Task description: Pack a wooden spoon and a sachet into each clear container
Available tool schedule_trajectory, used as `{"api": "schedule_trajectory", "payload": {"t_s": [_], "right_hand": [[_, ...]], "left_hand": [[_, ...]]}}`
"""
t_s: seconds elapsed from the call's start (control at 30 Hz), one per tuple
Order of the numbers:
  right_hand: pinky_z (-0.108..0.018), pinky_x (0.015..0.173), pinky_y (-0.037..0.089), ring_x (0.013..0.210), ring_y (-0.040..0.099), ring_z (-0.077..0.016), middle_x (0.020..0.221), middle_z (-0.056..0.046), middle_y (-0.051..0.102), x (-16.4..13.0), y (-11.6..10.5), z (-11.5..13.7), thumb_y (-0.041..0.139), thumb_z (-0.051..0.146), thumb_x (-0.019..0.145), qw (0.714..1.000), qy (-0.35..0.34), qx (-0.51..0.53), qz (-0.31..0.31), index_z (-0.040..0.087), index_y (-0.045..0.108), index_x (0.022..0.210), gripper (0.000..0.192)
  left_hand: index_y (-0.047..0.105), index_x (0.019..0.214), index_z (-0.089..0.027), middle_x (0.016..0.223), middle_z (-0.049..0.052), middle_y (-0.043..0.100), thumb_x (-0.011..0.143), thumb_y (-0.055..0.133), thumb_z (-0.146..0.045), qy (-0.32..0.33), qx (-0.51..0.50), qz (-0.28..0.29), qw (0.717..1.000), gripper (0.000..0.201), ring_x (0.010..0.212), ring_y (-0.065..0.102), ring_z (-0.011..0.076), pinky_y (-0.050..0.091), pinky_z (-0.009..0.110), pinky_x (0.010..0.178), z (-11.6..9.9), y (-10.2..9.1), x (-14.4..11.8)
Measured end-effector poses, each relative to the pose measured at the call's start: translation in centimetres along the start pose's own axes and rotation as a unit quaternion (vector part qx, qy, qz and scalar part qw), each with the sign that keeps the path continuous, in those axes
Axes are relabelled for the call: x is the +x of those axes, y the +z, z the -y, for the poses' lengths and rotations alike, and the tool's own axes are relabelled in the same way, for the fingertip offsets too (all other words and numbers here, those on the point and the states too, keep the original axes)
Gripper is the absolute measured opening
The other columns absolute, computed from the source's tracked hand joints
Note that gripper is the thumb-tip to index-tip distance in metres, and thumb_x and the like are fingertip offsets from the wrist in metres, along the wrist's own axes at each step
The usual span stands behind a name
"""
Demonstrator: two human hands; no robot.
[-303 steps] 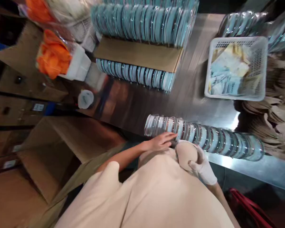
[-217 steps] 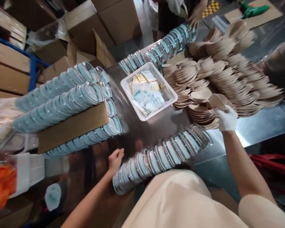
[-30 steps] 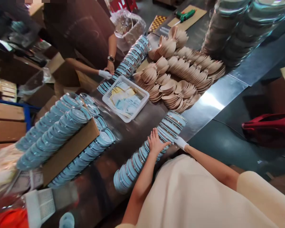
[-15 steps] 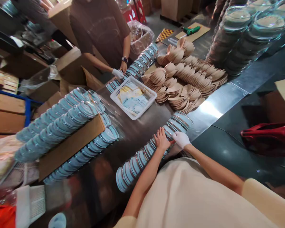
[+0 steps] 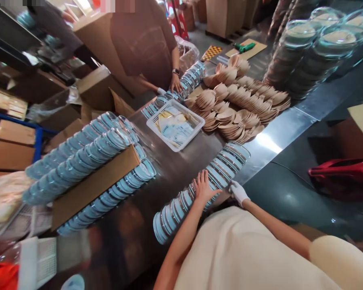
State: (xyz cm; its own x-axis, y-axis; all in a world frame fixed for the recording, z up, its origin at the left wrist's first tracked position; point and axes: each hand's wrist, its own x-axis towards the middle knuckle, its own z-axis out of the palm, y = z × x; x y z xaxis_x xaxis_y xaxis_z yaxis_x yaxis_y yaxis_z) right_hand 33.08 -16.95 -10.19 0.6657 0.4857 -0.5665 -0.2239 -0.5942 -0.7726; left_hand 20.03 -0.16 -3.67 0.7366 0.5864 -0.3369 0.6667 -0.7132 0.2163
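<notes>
A long row of clear round lidded containers lies on its side across the near part of the steel table. My bare left hand rests flat on top of the row near its middle, fingers spread. My right hand, in a white glove, sits against the row's near side at the table's edge; its fingers are partly hidden, so I cannot see whether they grip anything. My cream apron fills the bottom of the view.
A white basket of paper sachets stands beyond the row, next to a big pile of tan wooden spoons. Blue-tinted lid rows and a cardboard sheet lie left. A co-worker's hand handles another row. Container stacks rise far right; a red bag is below.
My right hand has slid off the top of the row toward me, down to the table's edge. My left hand stays on the row, fingers spreading. The view has tilted slightly.
</notes>
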Motion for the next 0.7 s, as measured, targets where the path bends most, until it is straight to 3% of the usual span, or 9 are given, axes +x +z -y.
{"api": "schedule_trajectory", "payload": {"t_s": [0.1, 0.2, 0.3, 0.47, 0.7], "right_hand": [[-0.023, 0.050, 0.042, 0.047, 0.052, -0.0137, 0.060, 0.002, 0.060, 0.7, 3.4, -1.4, 0.055, 0.030, 0.087, 0.998, 0.035, 0.055, 0.025, 0.022, 0.057, 0.088, 0.009], [-0.023, 0.047, 0.039, 0.044, 0.049, -0.0124, 0.054, 0.003, 0.057, 1.8, 4.8, -1.4, 0.058, 0.034, 0.085, 0.994, 0.048, 0.092, 0.041, 0.024, 0.050, 0.075, 0.016], [-0.023, 0.046, 0.038, 0.043, 0.049, -0.0115, 0.056, 0.003, 0.058, 1.5, 4.4, -1.8, 0.058, 0.038, 0.085, 0.990, 0.046, 0.120, 0.051, 0.024, 0.049, 0.074, 0.019], [-0.022, 0.045, 0.036, 0.048, 0.053, -0.0121, 0.070, 0.000, 0.066, 0.0, 4.1, -2.3, 0.056, 0.040, 0.084, 0.989, 0.040, 0.133, 0.047, 0.023, 0.053, 0.083, 0.018], [-0.025, 0.059, 0.043, 0.060, 0.055, -0.0156, 0.061, 0.001, 0.057, -0.8, 3.3, -1.2, 0.057, 0.036, 0.088, 0.995, 0.033, 0.095, 0.029, 0.023, 0.050, 0.069, 0.024]], "left_hand": [[0.019, 0.172, -0.019, 0.177, 0.017, 0.025, 0.081, 0.065, -0.081, 0.006, 0.015, -0.011, 1.000, 0.120, 0.162, 0.025, 0.0421, 0.027, 0.065, 0.129, 0.2, 0.4, -0.2], [0.018, 0.172, -0.015, 0.176, 0.018, 0.026, 0.080, 0.064, -0.084, 0.010, 0.021, -0.020, 1.000, 0.123, 0.161, 0.026, 0.0453, 0.030, 0.066, 0.127, 0.0, 0.6, 0.1], [0.017, 0.172, -0.017, 0.175, 0.019, 0.028, 0.082, 0.059, -0.086, 0.010, 0.018, -0.037, 0.999, 0.121, 0.159, 0.029, 0.0460, 0.031, 0.067, 0.126, -0.1, 0.7, 0.2], [0.025, 0.171, -0.032, 0.173, 0.017, 0.034, 0.087, 0.055, -0.085, 0.018, 0.015, -0.048, 0.999, 0.104, 0.157, 0.035, 0.0430, 0.033, 0.069, 0.123, 0.1, 0.7, 0.1], [0.023, 0.172, -0.026, 0.173, 0.018, 0.034, 0.086, 0.055, -0.085, 0.021, 0.008, -0.065, 0.998, 0.108, 0.155, 0.037, 0.0435, 0.033, 0.068, 0.123, 0.1, 0.9, 0.0]]}}
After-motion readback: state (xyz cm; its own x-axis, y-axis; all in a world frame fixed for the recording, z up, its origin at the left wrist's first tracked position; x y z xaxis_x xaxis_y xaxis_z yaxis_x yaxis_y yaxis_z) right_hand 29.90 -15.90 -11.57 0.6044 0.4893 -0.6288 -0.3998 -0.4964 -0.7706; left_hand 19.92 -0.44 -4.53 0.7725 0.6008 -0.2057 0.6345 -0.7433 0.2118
